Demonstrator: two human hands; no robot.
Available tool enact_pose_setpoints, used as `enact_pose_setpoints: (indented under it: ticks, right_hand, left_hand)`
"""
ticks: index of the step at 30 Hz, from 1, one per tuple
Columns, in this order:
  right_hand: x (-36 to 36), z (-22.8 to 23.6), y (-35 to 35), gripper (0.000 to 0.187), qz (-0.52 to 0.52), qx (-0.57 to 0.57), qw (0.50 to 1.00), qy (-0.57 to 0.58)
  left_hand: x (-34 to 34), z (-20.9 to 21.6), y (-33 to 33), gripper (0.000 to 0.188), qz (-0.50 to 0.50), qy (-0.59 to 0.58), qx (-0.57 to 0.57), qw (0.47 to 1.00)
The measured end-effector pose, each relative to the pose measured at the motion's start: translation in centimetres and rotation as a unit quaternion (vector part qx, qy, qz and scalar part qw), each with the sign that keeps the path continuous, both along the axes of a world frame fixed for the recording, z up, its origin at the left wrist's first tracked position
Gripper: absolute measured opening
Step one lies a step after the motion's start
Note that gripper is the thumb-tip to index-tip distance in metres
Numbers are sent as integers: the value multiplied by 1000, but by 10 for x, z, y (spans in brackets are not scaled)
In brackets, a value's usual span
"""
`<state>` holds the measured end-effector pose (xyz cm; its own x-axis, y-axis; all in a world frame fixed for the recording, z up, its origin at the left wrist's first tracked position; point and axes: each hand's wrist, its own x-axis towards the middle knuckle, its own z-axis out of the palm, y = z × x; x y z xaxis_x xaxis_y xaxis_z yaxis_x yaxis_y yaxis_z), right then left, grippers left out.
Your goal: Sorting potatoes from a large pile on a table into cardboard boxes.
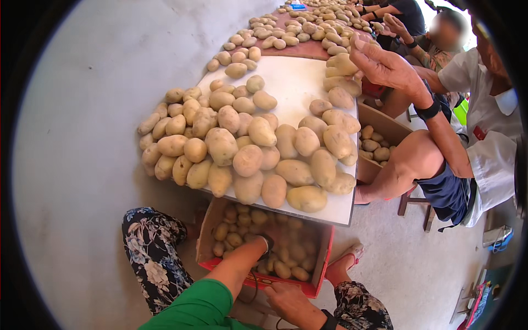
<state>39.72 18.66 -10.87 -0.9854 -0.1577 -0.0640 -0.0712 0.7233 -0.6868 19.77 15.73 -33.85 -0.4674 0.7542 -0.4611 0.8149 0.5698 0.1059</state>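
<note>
My left hand [278,233] is down inside a red-rimmed cardboard box [325,263] below the table's front edge. The box is part filled with potatoes [235,239]. The hand is smeared and dim past the dark wrist band, so its fingers do not show. Just outside the box's near wall is my right hand [291,302], back up, fingers curled under; anything within them is hidden. Larger potatoes [221,146] lie heaped on the left and front of a white tabletop [289,77] above the box.
At the right sits a person in a white shirt [498,165], with a raised hand [385,66] over the table. Another box of potatoes [393,121] stands by that person's knee. More potatoes cover a reddish table [291,48] farther back, where other people sit. A grey wall [88,110] borders the left.
</note>
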Motion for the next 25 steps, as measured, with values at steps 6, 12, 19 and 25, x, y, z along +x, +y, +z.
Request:
enact_pose_setpoints:
  ticks: [6, 12, 19, 25]
  right_hand:
    - [-2, 4, -3, 18, 0, 37, 999, 16]
    - [-12, 10, 0, 17, 0, 71, 997, 22]
    - [-26, 16, 24, 15, -80, 153, 985, -10]
    - [-40, 36, 39, 31, -224, 28, 973, 41]
  left_hand:
    - [0, -36, -3, 36, 70, 9, -2, 997]
    - [-18, 28, -9, 43, -64, -168, -59, 982]
    - [8, 182, -46, 47, 95, -467, 255, 841]
    - [26, 240, -95, 48, 261, -742, 384, 484]
